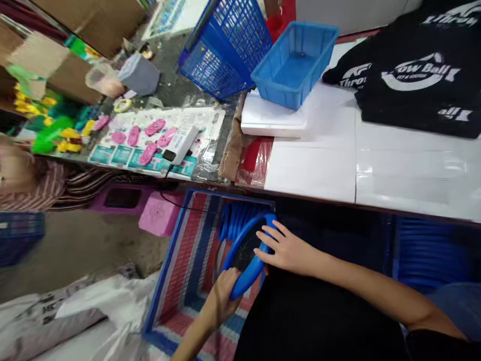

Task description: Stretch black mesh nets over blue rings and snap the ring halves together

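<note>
A blue ring with black mesh across its middle [246, 281] is held tilted over a lined crate [152, 321]. My left hand [222, 293] grips the near end of its rim, thumb on top. At the opposite side, my right hand [287, 250] has its fingers laid over the rim, spread a little; its thumb is hidden. Inside the crate, behind the ring, a row of similar blue rings [238, 218] stands on edge. Red, white and blue striped sheeting lines the crate.
Above the crate runs a white-covered table [311, 170] with a blue tray [293, 65], a blue basket [229, 50] and black printed bags [417, 75]. Pink pieces [148, 153] and a white device with a cable [181, 144] lie left. Another person's striped sleeve [56, 185] shows at far left.
</note>
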`<state>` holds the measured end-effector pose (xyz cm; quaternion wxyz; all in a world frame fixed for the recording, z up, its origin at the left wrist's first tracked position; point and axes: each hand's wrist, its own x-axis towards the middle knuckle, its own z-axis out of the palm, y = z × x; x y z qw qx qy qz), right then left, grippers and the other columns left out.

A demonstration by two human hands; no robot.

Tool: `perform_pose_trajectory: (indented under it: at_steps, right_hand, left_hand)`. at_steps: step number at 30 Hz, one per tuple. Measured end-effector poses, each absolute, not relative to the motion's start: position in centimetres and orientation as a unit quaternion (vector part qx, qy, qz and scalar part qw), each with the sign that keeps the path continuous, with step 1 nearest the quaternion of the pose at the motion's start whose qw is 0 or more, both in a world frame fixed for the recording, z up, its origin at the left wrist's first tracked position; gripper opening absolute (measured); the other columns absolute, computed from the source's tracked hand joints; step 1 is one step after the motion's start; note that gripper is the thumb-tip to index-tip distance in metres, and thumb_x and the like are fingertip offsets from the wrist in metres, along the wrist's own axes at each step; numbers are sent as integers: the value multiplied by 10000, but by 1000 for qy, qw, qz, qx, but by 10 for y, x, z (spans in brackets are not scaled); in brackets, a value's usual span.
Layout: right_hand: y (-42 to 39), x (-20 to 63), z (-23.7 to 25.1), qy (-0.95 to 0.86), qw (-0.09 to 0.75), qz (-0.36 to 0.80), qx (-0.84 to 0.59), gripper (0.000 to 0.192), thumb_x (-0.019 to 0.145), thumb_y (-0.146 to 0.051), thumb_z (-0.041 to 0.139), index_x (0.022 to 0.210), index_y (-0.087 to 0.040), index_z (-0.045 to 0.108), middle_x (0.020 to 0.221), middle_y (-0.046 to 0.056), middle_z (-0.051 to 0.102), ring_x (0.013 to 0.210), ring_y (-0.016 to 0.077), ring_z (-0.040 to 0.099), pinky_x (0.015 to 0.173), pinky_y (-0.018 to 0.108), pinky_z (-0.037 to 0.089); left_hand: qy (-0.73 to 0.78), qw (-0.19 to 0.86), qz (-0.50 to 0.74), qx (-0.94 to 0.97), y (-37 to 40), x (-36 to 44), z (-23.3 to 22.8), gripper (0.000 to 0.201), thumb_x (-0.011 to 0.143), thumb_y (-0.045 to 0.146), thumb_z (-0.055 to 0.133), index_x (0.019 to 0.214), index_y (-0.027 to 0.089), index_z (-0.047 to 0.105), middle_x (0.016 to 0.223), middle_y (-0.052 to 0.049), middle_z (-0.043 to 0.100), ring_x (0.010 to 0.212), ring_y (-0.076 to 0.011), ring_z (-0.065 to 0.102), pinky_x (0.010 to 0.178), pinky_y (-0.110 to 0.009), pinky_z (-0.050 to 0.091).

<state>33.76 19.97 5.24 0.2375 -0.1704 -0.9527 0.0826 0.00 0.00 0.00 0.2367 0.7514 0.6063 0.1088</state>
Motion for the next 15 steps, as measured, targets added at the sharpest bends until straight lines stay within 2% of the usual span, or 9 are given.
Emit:
perform_pose_trajectory:
  at_steps: [5,8,12,15]
  right_hand:
    - [192,344,44,-958,187,160,-150,351,1040,-241,586,1366,-160,691,1477,205,682,1384,358,628,1230,638,448]
    - [192,372,38,-941,189,202,-195,434,949,-148,636,1379,-132,695,1494,233,663,1441,394,570,1251,697,388]
    - [198,426,30,-895,242,175,-330,511,934,-9,541,1396,-164,692,1419,185,720,1406,352,603,1223,653,441]
    - [197,462,26,-860,247,137,-426,544,961,-2,524,1448,-203,657,1380,162,736,1370,330,634,1204,619,472]
  left_hand:
    - [714,236,139,645,0,18,-42,299,807,244,572,1071,210,706,1062,-134,789,1028,-326,769,941,-453,622]
    - [791,240,118,551,12,10,-58,235,771,235,568,975,216,683,968,-117,769,965,-324,754,931,-454,604]
    - [856,210,94,464,55,-32,-77,225,804,183,578,1014,203,658,977,-115,743,984,-319,731,964,-456,577]
    - [894,187,75,400,108,-68,-93,301,876,144,613,1174,146,661,1168,-167,729,1226,-373,669,1121,-571,485]
